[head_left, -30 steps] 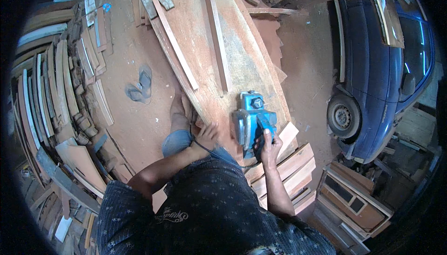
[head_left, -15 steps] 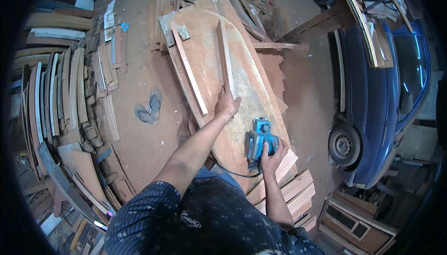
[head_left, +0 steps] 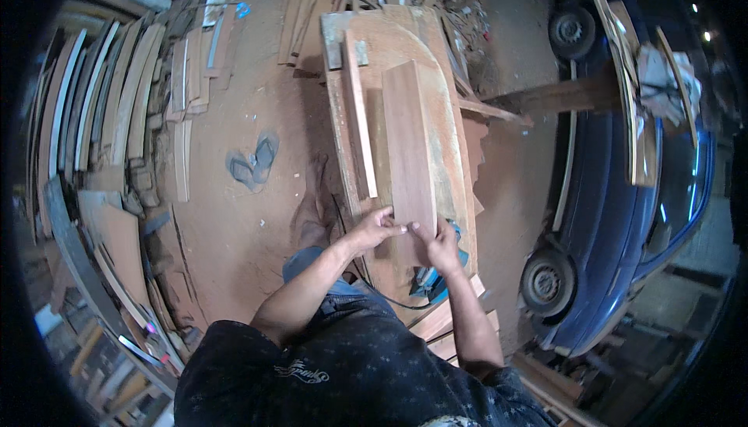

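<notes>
A flat reddish-brown plank [head_left: 411,146] is held above the workbench [head_left: 452,154], its wide face turned up and its long axis pointing away from me. On its left edge, near the close end, my left hand [head_left: 377,231] grips it with the thumb on top. My right hand [head_left: 442,249] is closed on the opposite edge, thumb also over the face. Partly hidden behind the plank and my right hand is a blue electric planer [head_left: 427,280], lying on the bench. A narrow wooden strip [head_left: 359,115] rests along the bench's left side.
Stacked boards [head_left: 101,100] line the left side. A pair of flip-flops [head_left: 254,162] lies on the dusty floor. Pale boards [head_left: 446,314] sit by the bench's near right end. A blue car [head_left: 604,217] stands at the right, and a wooden beam [head_left: 561,96] crosses toward it.
My right hand has let go of the planer and taken hold of the plank. The plank has come nearer, its wide face now showing, with both hands on it. The view has shifted.
</notes>
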A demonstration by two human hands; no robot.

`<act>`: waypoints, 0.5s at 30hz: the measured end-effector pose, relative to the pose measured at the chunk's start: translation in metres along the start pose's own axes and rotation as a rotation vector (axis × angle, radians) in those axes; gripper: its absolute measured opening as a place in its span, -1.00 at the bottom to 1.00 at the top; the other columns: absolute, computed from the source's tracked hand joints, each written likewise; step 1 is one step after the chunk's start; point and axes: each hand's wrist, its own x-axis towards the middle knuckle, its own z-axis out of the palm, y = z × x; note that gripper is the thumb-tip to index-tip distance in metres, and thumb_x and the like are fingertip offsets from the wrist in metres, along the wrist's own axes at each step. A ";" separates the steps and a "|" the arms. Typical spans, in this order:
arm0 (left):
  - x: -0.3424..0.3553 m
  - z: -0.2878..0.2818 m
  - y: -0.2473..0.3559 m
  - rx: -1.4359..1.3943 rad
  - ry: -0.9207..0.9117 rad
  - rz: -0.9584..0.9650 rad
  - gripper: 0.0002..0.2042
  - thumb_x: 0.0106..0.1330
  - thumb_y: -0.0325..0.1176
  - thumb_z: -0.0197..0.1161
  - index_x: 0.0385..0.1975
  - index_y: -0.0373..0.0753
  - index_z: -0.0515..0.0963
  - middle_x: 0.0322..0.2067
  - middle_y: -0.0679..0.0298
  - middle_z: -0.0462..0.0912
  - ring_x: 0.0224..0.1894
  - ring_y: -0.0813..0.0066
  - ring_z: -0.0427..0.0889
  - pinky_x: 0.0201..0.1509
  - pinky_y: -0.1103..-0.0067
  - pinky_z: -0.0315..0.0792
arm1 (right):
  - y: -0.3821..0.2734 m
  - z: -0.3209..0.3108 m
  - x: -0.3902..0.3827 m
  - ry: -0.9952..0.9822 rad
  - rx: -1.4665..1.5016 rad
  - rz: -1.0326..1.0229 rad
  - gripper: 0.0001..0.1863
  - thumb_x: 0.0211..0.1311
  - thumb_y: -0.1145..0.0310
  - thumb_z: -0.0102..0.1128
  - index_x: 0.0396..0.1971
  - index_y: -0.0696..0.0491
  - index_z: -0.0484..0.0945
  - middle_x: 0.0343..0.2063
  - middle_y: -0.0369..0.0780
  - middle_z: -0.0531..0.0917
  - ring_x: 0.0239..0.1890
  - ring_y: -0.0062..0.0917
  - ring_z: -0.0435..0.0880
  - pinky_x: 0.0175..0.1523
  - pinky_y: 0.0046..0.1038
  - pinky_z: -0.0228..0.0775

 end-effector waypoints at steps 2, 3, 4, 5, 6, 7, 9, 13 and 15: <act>-0.006 -0.011 -0.003 0.166 0.131 0.023 -0.43 0.42 -0.32 0.34 0.37 -0.36 0.35 0.18 0.11 0.52 0.17 0.41 0.56 0.21 0.46 0.46 | -0.010 0.018 -0.011 0.118 -0.277 -0.189 -0.59 0.34 0.33 0.31 0.05 0.31 0.56 -0.28 0.10 0.74 -0.19 -0.27 0.80 -0.07 -0.34 0.58; -0.005 -0.017 -0.008 0.171 0.205 0.093 -0.44 0.44 -0.28 0.32 0.36 -0.38 0.36 0.17 0.10 0.53 0.15 0.41 0.57 0.18 0.47 0.47 | -0.009 0.026 -0.013 0.147 -0.357 -0.226 -0.62 0.35 0.34 0.30 0.02 0.30 0.57 -0.34 0.10 0.73 -0.27 -0.25 0.80 -0.17 -0.32 0.57; -0.004 -0.022 -0.014 0.177 0.281 0.162 -0.44 0.45 -0.24 0.31 0.35 -0.39 0.37 0.16 0.10 0.54 0.14 0.41 0.58 0.15 0.48 0.48 | -0.010 0.033 -0.013 0.176 -0.435 -0.265 -0.65 0.35 0.35 0.29 0.00 0.29 0.57 -0.40 0.10 0.72 -0.35 -0.23 0.80 -0.27 -0.29 0.55; 0.005 -0.028 -0.016 0.203 0.380 0.246 -0.42 0.52 -0.17 0.22 0.39 -0.40 0.31 0.15 0.06 0.55 0.12 0.39 0.59 0.14 0.47 0.50 | -0.014 0.038 -0.010 0.161 -0.455 -0.255 -0.66 0.35 0.35 0.29 -0.02 0.29 0.57 -0.43 0.10 0.70 -0.40 -0.21 0.78 -0.31 -0.26 0.53; 0.003 -0.029 -0.003 0.176 0.472 0.295 -0.42 0.54 -0.15 0.18 0.41 -0.39 0.29 0.18 0.03 0.53 0.16 0.34 0.57 0.18 0.45 0.47 | -0.035 0.048 -0.010 0.143 -0.471 -0.234 -0.67 0.35 0.36 0.29 -0.03 0.29 0.57 -0.47 0.10 0.69 -0.45 -0.19 0.76 -0.35 -0.24 0.50; -0.001 -0.025 0.023 0.156 0.553 0.345 -0.41 0.56 -0.13 0.15 0.42 -0.39 0.27 0.21 0.00 0.51 0.20 0.29 0.55 0.23 0.43 0.45 | -0.048 0.057 -0.006 0.139 -0.482 -0.211 -0.68 0.35 0.36 0.28 -0.04 0.29 0.56 -0.51 0.10 0.67 -0.50 -0.17 0.74 -0.39 -0.22 0.48; 0.014 -0.030 0.046 0.127 0.665 0.463 -0.40 0.59 -0.09 0.07 0.45 -0.39 0.23 0.30 -0.05 0.43 0.31 0.19 0.46 0.36 0.38 0.36 | -0.050 0.075 0.016 0.216 -0.385 -0.426 -0.68 0.35 0.36 0.27 -0.05 0.29 0.55 -0.54 0.10 0.65 -0.52 -0.11 0.72 -0.40 -0.18 0.46; 0.044 -0.041 0.064 0.200 0.736 0.533 -0.36 0.61 0.00 -0.04 0.48 -0.37 0.16 0.46 -0.13 0.19 0.53 0.05 0.14 0.58 0.31 0.03 | -0.065 0.100 0.049 0.266 -0.473 -0.366 -0.68 0.33 0.38 0.26 -0.06 0.30 0.52 -0.52 0.16 0.65 -0.41 0.05 0.73 -0.35 -0.11 0.49; 0.049 -0.046 0.073 0.291 0.717 0.450 -0.30 0.60 0.07 -0.09 0.50 -0.39 0.10 0.53 -0.14 0.05 0.59 0.01 0.00 0.64 0.29 -0.10 | -0.053 0.113 0.069 0.300 -0.522 -0.430 -0.71 0.29 0.40 0.25 -0.12 0.30 0.51 -0.54 0.18 0.63 -0.41 0.10 0.71 -0.35 -0.09 0.49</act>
